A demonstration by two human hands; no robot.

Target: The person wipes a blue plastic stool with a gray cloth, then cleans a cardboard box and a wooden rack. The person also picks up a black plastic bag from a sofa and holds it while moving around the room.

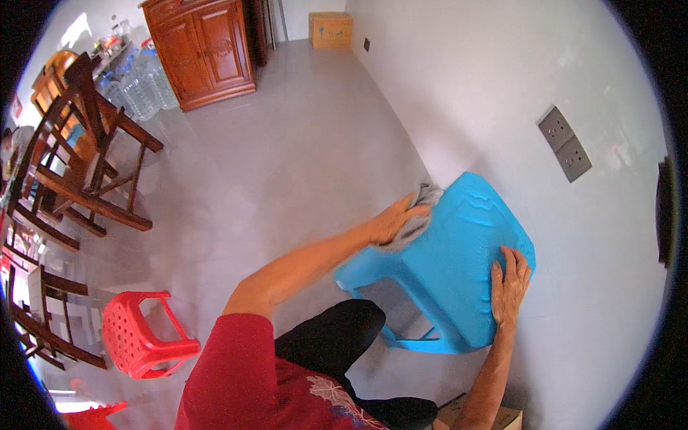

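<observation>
A blue plastic stool (pixel 453 265) stands in front of me by the wall, looking tilted, with its legs toward the lower left. My left hand (pixel 395 221) is closed on a grey cloth (pixel 414 228) and presses it against the stool's far left side. Part of the cloth bunches out past the fingers. On the stool's right part, near the edge facing the wall, lies my right hand (pixel 509 285), its thumb apart from the fingers. That palm is hidden, and no object shows in it.
To the left stands a small red stool (pixel 140 335); dark wooden chairs (pixel 89 179) line the left side. A wooden cabinet (pixel 204 50) and water bottles (pixel 140 89) are farther back. The white wall (pixel 494 79) bounds the right, with sockets (pixel 565 143). A cardboard box (pixel 507 418) sits below my right forearm.
</observation>
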